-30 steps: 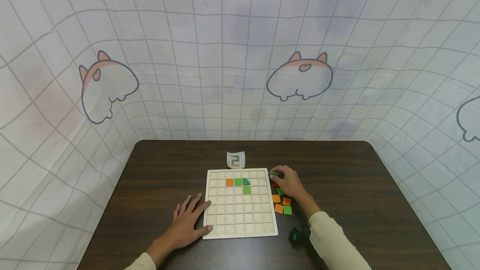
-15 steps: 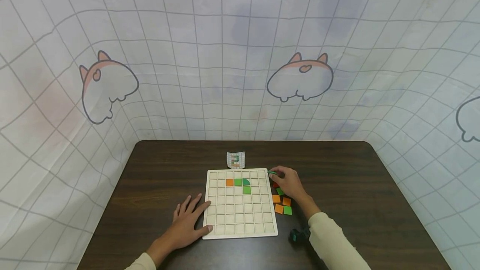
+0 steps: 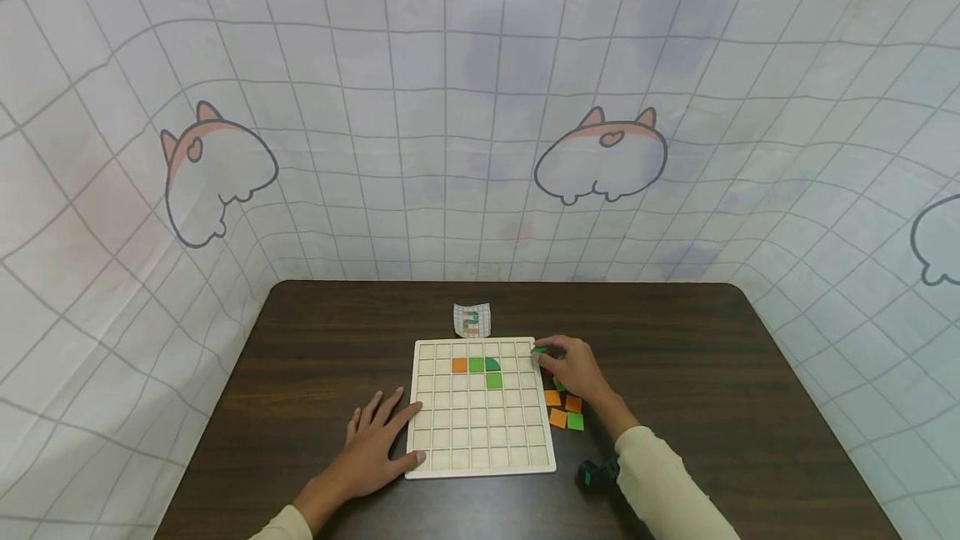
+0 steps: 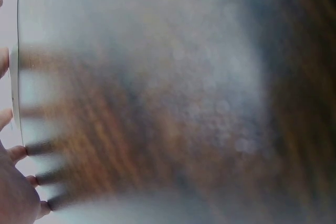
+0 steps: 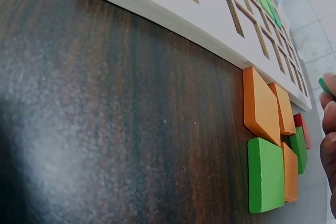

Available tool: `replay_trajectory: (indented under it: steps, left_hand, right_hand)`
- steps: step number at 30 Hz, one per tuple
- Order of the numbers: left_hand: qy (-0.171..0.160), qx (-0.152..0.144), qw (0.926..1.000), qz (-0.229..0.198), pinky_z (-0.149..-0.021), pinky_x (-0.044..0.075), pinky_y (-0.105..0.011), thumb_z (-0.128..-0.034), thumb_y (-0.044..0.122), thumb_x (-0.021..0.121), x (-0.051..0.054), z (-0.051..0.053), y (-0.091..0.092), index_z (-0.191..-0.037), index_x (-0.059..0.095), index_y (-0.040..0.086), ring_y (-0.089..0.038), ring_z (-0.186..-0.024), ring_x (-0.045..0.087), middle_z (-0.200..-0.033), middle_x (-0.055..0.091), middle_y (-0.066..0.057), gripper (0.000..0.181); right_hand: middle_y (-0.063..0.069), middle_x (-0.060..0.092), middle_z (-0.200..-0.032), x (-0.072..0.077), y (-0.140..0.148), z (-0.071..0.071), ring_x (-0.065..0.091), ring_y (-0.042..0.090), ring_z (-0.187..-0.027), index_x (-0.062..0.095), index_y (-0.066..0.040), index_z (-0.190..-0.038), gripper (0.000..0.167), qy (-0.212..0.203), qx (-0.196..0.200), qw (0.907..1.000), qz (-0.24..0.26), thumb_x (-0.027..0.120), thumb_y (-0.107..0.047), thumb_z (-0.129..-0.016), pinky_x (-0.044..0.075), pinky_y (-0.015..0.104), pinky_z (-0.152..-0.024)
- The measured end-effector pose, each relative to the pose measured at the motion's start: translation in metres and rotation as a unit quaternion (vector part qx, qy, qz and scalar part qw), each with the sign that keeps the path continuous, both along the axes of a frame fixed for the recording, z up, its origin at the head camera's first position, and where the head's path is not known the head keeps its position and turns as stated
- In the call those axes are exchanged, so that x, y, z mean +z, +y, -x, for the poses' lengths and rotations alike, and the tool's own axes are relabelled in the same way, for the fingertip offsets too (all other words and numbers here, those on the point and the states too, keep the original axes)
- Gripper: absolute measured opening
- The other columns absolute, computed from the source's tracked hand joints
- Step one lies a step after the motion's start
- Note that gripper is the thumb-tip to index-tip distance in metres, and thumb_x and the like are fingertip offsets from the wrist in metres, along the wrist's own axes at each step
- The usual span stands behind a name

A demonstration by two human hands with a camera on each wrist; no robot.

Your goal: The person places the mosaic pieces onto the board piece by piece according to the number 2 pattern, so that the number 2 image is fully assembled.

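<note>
A white grid board (image 3: pixel 480 419) lies flat on the dark wooden table. In its upper rows sit an orange square tile (image 3: pixel 460 365), a green square tile (image 3: pixel 476 364), a dark green rounded tile (image 3: pixel 492 363) and, below that one, another green square tile (image 3: pixel 493 380). My left hand (image 3: pixel 372 448) rests spread at the board's left edge, thumb and forefinger touching the rim. At the upper right corner my right hand (image 3: pixel 576 365) pinches a small green tile (image 3: pixel 538 349) between thumb and fingers. Its exact shape is partly hidden; the right wrist view shows only an edge.
Several loose tiles lie right of the board, among them an orange tile (image 5: pixel 261 106), a green tile (image 5: pixel 265 176) and a red tile (image 5: pixel 302 129). A small printed card (image 3: pixel 472 321) lies behind the board. A black device (image 3: pixel 596 475) sits by the right wrist.
My right hand has shifted slightly left and toward me, bringing the pinched green tile over the board's upper right corner. The left hand has stayed in place.
</note>
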State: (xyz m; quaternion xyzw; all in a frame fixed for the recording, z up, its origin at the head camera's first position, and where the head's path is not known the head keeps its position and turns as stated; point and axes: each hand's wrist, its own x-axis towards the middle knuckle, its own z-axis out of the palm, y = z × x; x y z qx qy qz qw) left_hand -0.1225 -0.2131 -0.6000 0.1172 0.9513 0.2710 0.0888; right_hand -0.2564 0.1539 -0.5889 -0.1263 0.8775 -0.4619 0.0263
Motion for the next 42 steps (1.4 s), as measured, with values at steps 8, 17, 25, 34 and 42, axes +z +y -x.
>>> replay_trajectory:
  steps: [8,17,25,34,42]
  left_hand:
    - [-0.003,0.004,1.0,0.005,-0.11,0.008,-0.077,-0.0871,0.066,0.064,0.0,0.0,0.001,-0.153,0.043,0.031,-0.046,-0.152,0.015,-0.166,0.025,-0.008,0.077]
    - [-0.002,0.006,0.9999,0.008,-0.111,0.009,-0.076,-0.0867,0.067,0.064,0.0,0.0,0.001,-0.152,0.044,0.031,-0.046,-0.152,0.015,-0.166,0.026,-0.008,0.077]
    - [-0.008,0.006,0.9999,0.006,-0.111,0.008,-0.076,-0.087,0.066,0.064,0.001,0.0,0.002,-0.153,0.044,0.031,-0.046,-0.152,0.015,-0.166,0.025,-0.008,0.077]
    - [-0.006,0.007,0.9999,0.006,-0.111,0.008,-0.076,-0.0872,0.065,0.065,0.001,0.0,0.001,-0.152,0.044,0.03,-0.046,-0.152,0.015,-0.166,0.025,-0.009,0.077]
    - [-0.006,0.007,0.9999,0.007,-0.111,0.008,-0.076,-0.0874,0.065,0.064,0.0,0.001,0.002,-0.152,0.044,0.03,-0.046,-0.152,0.015,-0.166,0.025,-0.009,0.076]
  right_hand:
    - [0.009,0.065,-0.071,0.0,-0.002,-0.002,0.051,0.017,-0.045,0.072,-0.01,-0.119,0.025,-0.032,0.01,0.9992,0.021,0.07,-0.016,-0.095,0.042,0.029,-0.043]
    - [0.008,0.065,-0.094,-0.001,-0.006,-0.005,0.051,0.014,-0.045,0.071,-0.01,-0.119,0.028,-0.031,0.034,0.9983,0.036,0.074,-0.016,-0.093,0.045,0.029,-0.045]
    - [0.007,0.064,-0.09,0.002,-0.011,-0.011,0.051,0.013,-0.046,0.071,-0.01,-0.116,0.026,-0.034,0.044,0.9977,0.038,0.074,-0.016,-0.092,0.045,0.027,-0.044]
    - [0.008,0.066,-0.085,0.0,-0.014,-0.018,0.046,0.011,-0.044,0.072,-0.009,-0.115,0.025,-0.059,0.064,0.9937,0.07,0.074,-0.016,-0.092,0.042,0.025,-0.043]
    - [0.019,0.069,-0.084,-0.004,-0.02,-0.026,0.047,0.012,-0.044,0.069,-0.003,-0.115,0.027,-0.086,0.092,0.985,0.118,0.074,-0.017,-0.092,0.043,0.023,-0.043]
